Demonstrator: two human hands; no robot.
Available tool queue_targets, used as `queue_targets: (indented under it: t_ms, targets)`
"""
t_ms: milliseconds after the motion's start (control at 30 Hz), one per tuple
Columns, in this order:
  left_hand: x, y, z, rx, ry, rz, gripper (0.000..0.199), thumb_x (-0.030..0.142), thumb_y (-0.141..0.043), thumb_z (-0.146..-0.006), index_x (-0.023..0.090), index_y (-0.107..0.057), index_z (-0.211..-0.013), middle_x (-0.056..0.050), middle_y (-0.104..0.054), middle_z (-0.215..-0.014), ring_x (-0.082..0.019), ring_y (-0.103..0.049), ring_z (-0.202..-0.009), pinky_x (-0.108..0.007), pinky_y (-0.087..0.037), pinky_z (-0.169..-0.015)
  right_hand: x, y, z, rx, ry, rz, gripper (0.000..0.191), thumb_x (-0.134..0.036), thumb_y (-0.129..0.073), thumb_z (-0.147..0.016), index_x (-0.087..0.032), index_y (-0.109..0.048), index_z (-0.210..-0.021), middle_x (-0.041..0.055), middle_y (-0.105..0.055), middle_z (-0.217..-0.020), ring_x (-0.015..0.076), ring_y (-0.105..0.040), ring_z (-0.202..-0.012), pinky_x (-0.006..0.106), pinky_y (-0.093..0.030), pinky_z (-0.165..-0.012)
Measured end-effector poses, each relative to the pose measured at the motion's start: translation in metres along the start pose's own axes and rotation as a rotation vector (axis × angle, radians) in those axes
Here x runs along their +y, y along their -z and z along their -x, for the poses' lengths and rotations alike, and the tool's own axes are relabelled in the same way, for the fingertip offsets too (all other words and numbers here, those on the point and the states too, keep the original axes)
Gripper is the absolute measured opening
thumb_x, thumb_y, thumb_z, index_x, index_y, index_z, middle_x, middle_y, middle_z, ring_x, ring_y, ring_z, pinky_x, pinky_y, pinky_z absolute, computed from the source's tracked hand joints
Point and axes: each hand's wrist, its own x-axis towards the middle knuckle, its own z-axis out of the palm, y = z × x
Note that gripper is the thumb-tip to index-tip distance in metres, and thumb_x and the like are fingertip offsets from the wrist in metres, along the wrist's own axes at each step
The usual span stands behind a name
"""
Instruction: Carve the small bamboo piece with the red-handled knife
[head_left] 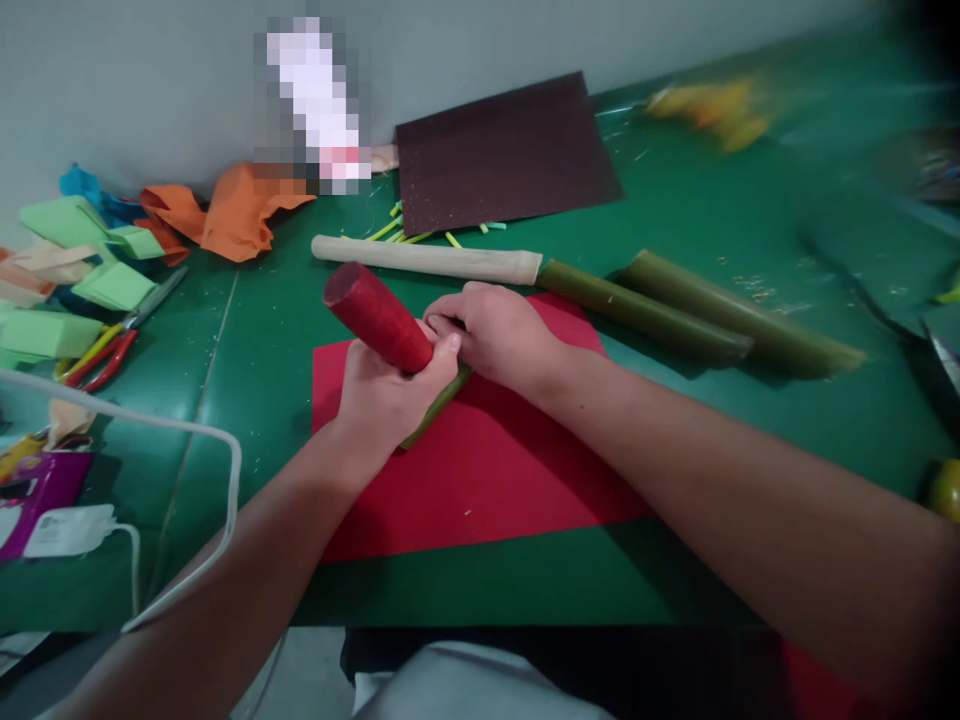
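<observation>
Through the head camera I have my left hand (390,390) wrapped around the red cylinder (379,315), tilted above the red sheet (487,470). My right hand (499,330) curls beside the left thumb; I can't tell whether it pinches anything. A green piece (439,408) shows beneath; whether it joins the cylinder is hidden. I judge the cylinder light and stiff, its round side prone to twisting, so a full wrap around the middle suits it better than fingertips. The surface (525,590) ends just beyond the sheet's near side. I have room leftward, short of the scissors (112,345); bamboo lengths (645,310) bound the far right.
</observation>
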Motion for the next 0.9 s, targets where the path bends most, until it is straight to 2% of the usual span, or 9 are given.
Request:
queue_targets:
  t_ms: [300, 500, 700, 900]
  targets:
    - [0.0014, -0.0007, 0.0, -0.008, 0.016, -0.02, 0.025, 0.026, -0.065, -0.08, 0.018, -0.056, -0.059, 0.005, -0.048, -0.049, -0.007, -0.044, -0.045, -0.021, -0.04, -0.047, -0.0008, 0.001, 0.0001, -0.013, -0.015, 0.002, 0.027, -0.021, -0.045, -0.089, -0.017, -0.068, -0.076, 0.0029, -0.061, -0.071, 0.0143, -0.042, -0.07, 0.03, -0.026, -0.063]
    - [0.0031, 0.0004, 0.0021, -0.015, 0.06, -0.019, 0.026, 0.025, -0.066, -0.076, 0.018, -0.053, -0.055, 0.005, -0.048, -0.047, -0.007, -0.042, -0.043, -0.021, -0.036, -0.043, -0.0001, 0.0008, 0.0002, -0.006, -0.025, 0.004, 0.026, -0.02, -0.045, -0.088, -0.017, -0.067, -0.074, 0.0027, -0.06, -0.07, 0.0143, -0.043, -0.07, 0.029, -0.027, -0.064]
    - [0.0047, -0.0004, 0.0011, 0.027, 0.059, -0.008, 0.021, 0.024, -0.068, -0.074, 0.018, -0.056, -0.058, 0.004, -0.051, -0.048, -0.008, -0.046, -0.044, -0.02, -0.039, -0.044, -0.0001, -0.0017, 0.0004, 0.001, -0.006, 0.003, 0.028, -0.022, -0.043, -0.09, -0.017, -0.068, -0.077, 0.0035, -0.063, -0.074, 0.0149, -0.044, -0.073, 0.029, -0.029, -0.066]
    - [0.0058, -0.0025, -0.0011, 0.022, 0.042, -0.027, 0.018, 0.024, -0.069, -0.074, 0.018, -0.06, -0.059, 0.005, -0.051, -0.047, -0.007, -0.045, -0.044, -0.02, -0.043, -0.046, -0.0013, 0.0001, 0.0017, 0.005, -0.008, -0.008, 0.028, -0.021, -0.044, -0.089, -0.016, -0.07, -0.08, 0.004, -0.064, -0.075, 0.015, -0.044, -0.073, 0.029, -0.028, -0.065]
